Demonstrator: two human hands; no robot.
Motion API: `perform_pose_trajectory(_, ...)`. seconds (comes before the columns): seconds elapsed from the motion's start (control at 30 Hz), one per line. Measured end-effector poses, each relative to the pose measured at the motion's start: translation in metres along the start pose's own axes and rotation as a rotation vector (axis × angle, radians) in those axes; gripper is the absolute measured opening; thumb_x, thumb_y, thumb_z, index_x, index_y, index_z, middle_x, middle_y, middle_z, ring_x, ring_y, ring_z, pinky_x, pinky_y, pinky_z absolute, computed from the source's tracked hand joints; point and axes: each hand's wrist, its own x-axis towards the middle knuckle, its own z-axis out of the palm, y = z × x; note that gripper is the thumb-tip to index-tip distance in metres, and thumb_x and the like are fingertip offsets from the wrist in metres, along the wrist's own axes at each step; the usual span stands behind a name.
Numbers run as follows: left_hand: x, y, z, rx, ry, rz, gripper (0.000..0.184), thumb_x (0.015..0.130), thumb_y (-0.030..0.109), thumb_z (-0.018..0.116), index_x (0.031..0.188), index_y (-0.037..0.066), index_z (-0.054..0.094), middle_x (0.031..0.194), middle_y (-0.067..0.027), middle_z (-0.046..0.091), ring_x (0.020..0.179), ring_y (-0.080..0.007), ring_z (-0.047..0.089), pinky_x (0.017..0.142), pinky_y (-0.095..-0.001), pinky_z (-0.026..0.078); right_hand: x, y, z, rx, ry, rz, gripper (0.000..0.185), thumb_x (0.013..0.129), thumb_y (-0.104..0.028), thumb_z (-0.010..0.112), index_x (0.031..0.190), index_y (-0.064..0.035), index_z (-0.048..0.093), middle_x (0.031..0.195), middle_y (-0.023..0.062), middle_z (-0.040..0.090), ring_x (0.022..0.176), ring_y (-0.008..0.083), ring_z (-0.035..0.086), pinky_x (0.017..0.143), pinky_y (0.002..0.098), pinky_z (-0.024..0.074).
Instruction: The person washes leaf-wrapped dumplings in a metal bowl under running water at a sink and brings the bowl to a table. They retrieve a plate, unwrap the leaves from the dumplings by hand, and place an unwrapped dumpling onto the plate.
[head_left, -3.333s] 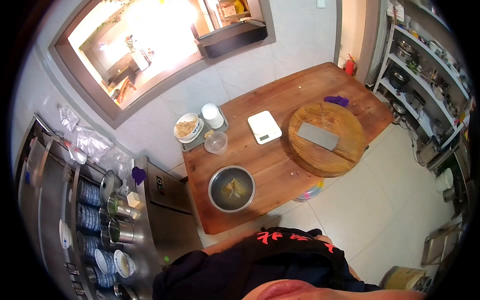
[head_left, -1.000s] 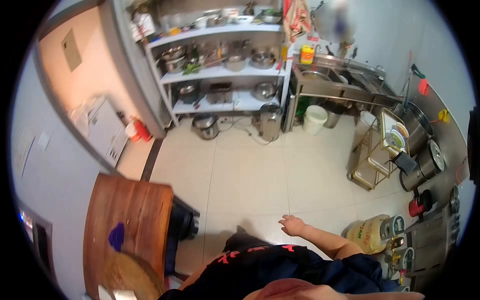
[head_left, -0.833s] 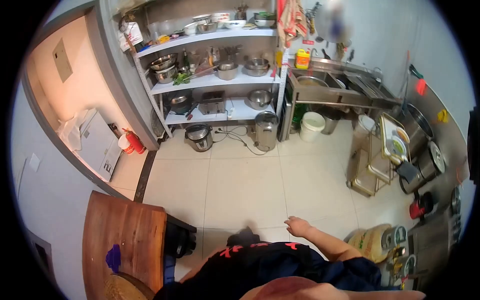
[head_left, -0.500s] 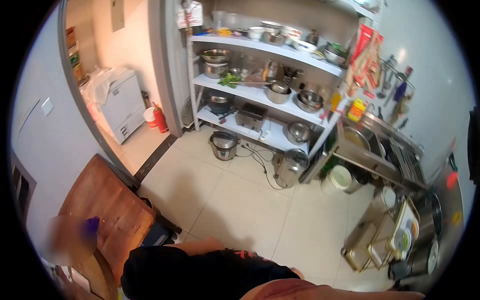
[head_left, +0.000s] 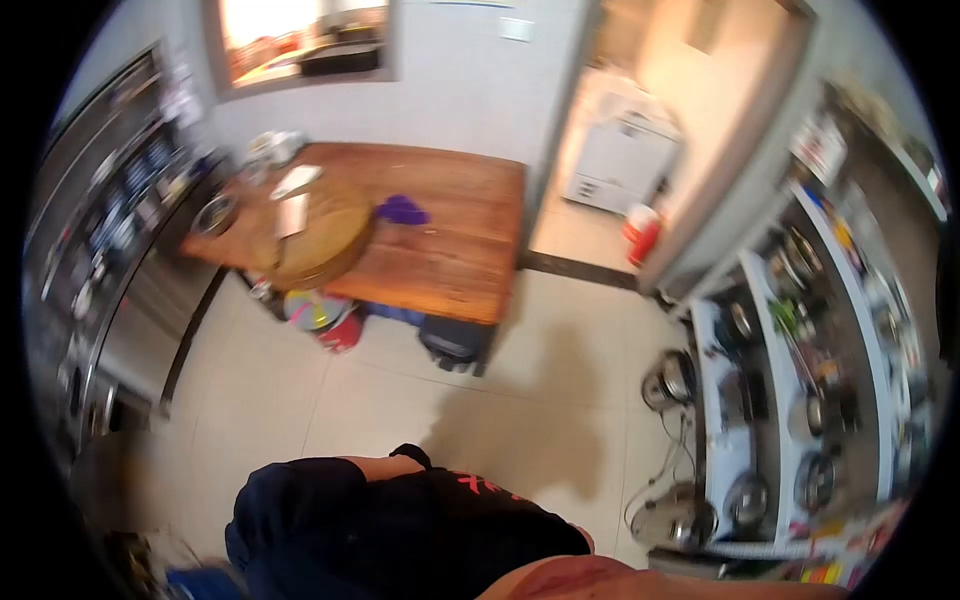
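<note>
Neither of my hands shows; a bit of bare arm (head_left: 380, 467) appears beside my black shirt (head_left: 400, 530), and another bare arm (head_left: 690, 585) stretches along the bottom edge. What the hands hold or touch is hidden. Ahead stands a wooden table (head_left: 460, 255). A thick round chopping board (head_left: 345, 225) sits on its left part, with a pale flat blade-like object (head_left: 292, 214) lying across it. Beside the board is a crumpled purple item (head_left: 402, 210), perhaps a cloth or glove.
Under the table are a red bucket (head_left: 343, 335) and a dark bin (head_left: 450, 340). Shelves of pots (head_left: 735, 400) line the right side, with a pressure cooker (head_left: 668, 380) and cables on the floor. A steel counter (head_left: 150, 320) runs along the left. A doorway shows a white freezer (head_left: 625, 150).
My view has swung left: the table and chopping board moved into the middle, the shelves shifted to the right edge, and the sink and cart left the view.
</note>
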Motion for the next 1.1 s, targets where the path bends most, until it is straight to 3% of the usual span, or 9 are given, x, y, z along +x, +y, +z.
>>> perform_pose_trajectory(0.17,-0.089,-0.092,0.038,-0.329,0.230,-0.129,0.034,0.082,0.027,0.053,0.109,0.006,0.059,0.103,-0.0196,0.060,0.102,-0.0329,0.054,0.084,-0.0398,0.044,0.091,-0.117,0.016,-0.236,-0.117,-0.425,0.038,0.082,-0.031,0.054,0.115,-0.0130,0.057,0.099,0.0187,0.063,0.093,0.0371,0.059,0.080,0.0437,0.0472)
perform_pose_trajectory(0.27,-0.137,-0.148,0.058,-0.517,0.395,-0.165,0.034,0.082,0.026,0.053,0.108,0.006,0.060,0.102,-0.0197,0.060,0.101,-0.0330,0.055,0.083,-0.0398,0.045,0.165,-0.209,0.083,-0.385,-0.297,-0.887,0.043,0.082,-0.033,0.054,0.118,-0.0102,0.054,0.108,0.0205,0.059,0.099,0.0379,0.056,0.081,0.0443,0.0461)
perform_pose_trajectory(0.47,-0.305,-0.220,-0.048,-0.399,0.878,-0.091,0.032,0.080,0.022,0.056,0.107,0.006,0.058,0.101,-0.0201,0.060,0.098,-0.0346,0.056,0.084,-0.0399,0.045,0.087,-0.498,0.104,-0.586,-0.425,-1.149,0.036,0.083,-0.024,0.053,0.118,-0.0164,0.054,0.112,0.0141,0.054,0.105,0.0328,0.051,0.085,0.0414,0.0439)
perform_pose_trajectory(0.6,-0.551,-0.123,-0.189,-0.236,1.747,0.006,0.032,0.085,0.012,0.049,0.116,0.006,0.054,0.115,-0.0129,0.057,0.110,-0.0261,0.052,0.096,-0.0386,0.038,0.050,-0.610,0.116,-0.642,-0.461,-1.302,0.032,0.083,-0.022,0.053,0.114,-0.0147,0.056,0.107,0.0137,0.055,0.098,0.0316,0.054,0.080,0.0401,0.0464)
perform_pose_trajectory(0.63,-0.596,-0.117,-0.204,-0.002,1.982,0.130,0.035,0.087,0.023,0.049,0.118,0.006,0.053,0.119,-0.0142,0.054,0.111,-0.0264,0.051,0.097,-0.0399,0.036,0.044,-0.626,0.119,-0.646,-0.479,-1.343,0.031,0.083,-0.022,0.053,0.113,-0.0145,0.056,0.106,0.0134,0.056,0.097,0.0310,0.055,0.079,0.0401,0.0466)
perform_pose_trajectory(0.73,-0.669,-0.119,-0.218,0.592,2.383,0.568,0.036,0.088,0.023,0.048,0.119,0.006,0.053,0.120,-0.0140,0.054,0.112,-0.0263,0.050,0.098,-0.0401,0.035,0.060,-0.671,0.140,-0.775,-0.522,-1.380,0.028,0.083,-0.022,0.052,0.109,-0.0127,0.058,0.102,0.0133,0.058,0.095,0.0317,0.056,0.078,0.0410,0.0470)
perform_pose_trajectory(0.87,-0.675,-0.148,-0.253,1.018,2.493,0.950,0.036,0.088,0.023,0.047,0.119,0.006,0.052,0.121,-0.0136,0.053,0.113,-0.0261,0.049,0.099,-0.0404,0.034,0.078,-0.777,0.159,-0.777,-0.493,-1.386,0.026,0.083,-0.023,0.050,0.105,-0.0134,0.060,0.100,0.0143,0.060,0.094,0.0326,0.057,0.078,0.0433,0.0472)
perform_pose_trajectory(1.07,-0.682,-0.215,-0.366,1.069,2.542,1.000,0.037,0.088,0.023,0.046,0.121,0.007,0.051,0.123,-0.0131,0.051,0.115,-0.0259,0.048,0.100,-0.0407,0.032,0.065,-0.996,0.197,-1.071,-0.537,-1.282,0.023,0.083,-0.021,0.045,0.096,-0.0105,0.062,0.099,0.0164,0.061,0.095,0.0345,0.058,0.077,0.0451,0.0482)
perform_pose_trajectory(1.1,-0.683,-0.230,-0.383,1.065,2.541,0.989,0.037,0.088,0.023,0.046,0.121,0.007,0.051,0.123,-0.0130,0.051,0.115,-0.0259,0.048,0.101,-0.0408,0.031,0.091,-1.014,0.228,-1.009,-0.455,-1.548,0.023,0.083,-0.021,0.045,0.098,-0.0091,0.059,0.101,0.0157,0.060,0.095,0.0334,0.058,0.077,0.0449,0.0482)
